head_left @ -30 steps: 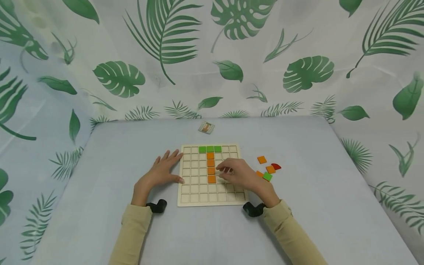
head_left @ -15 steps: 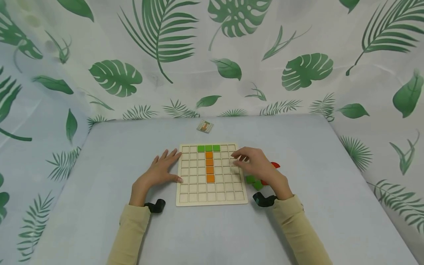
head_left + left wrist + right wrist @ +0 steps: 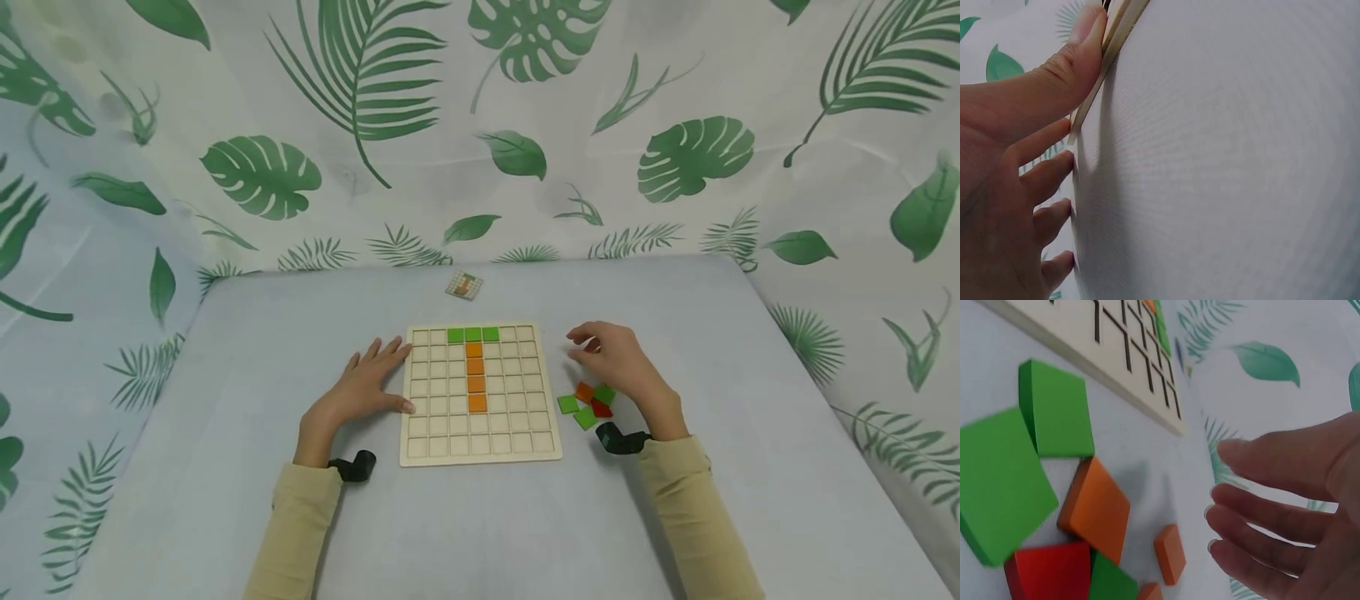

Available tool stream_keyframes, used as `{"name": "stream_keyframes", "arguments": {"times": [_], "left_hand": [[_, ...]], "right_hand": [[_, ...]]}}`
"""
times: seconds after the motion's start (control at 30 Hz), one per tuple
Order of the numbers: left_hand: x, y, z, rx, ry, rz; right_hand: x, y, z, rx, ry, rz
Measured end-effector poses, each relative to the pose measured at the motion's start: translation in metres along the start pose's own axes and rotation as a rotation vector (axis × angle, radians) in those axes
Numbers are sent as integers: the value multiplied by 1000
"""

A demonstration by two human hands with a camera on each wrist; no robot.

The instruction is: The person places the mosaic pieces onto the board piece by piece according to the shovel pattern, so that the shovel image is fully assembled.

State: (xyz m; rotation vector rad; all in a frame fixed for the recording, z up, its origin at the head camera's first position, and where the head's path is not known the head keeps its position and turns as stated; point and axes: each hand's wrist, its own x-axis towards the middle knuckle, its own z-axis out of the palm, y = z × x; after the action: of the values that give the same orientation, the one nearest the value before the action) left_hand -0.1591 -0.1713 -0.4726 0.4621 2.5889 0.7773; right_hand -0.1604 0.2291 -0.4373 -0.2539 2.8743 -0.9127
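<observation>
A wooden grid board [image 3: 517, 429] lies flat on the table in the head view. Three green square tiles [image 3: 473, 335] fill part of its far row, and a column of several orange tiles [image 3: 476, 367] runs nearer from the middle one. My left hand [image 3: 356, 392] is spread at the board's left edge, thumb [image 3: 1082, 47] touching the rim in the left wrist view. Right of the board, my right hand [image 3: 618, 358] hovers above the table, thumb and fingers apart with nothing between them. Near it lie loose tiles: green [image 3: 1063, 415], orange [image 3: 1100, 509] and red [image 3: 1050, 569].
A small pattern card [image 3: 465, 286] lies behind the board. More orange tiles [image 3: 1170, 555] show beneath the right hand in its wrist view. A leaf-printed cloth [image 3: 420, 183] hangs at the back and sides of the table.
My right hand has moved right from above the board, beside the orange column, to past its right edge, uncovering loose tiles near the board. The left hand stays at the left edge.
</observation>
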Motion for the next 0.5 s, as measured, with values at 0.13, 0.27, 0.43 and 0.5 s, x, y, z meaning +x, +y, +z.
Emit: {"name": "stream_keyframes", "arguments": {"times": [0.13, 0.27, 0.43, 0.5], "left_hand": [[1, 2, 0, -4, -4, -3], [1, 3, 0, 2, -4, -10], [2, 2, 1, 7, -4, -20], [2, 2, 1, 11, -1, -19]], "right_hand": [[0, 12, -5, -27, -8, 44], [2, 20, -4, -54, -24, 84], [3, 19, -1, -79, -65, 132], [3, 18, 0, -94, -70, 149]]}}
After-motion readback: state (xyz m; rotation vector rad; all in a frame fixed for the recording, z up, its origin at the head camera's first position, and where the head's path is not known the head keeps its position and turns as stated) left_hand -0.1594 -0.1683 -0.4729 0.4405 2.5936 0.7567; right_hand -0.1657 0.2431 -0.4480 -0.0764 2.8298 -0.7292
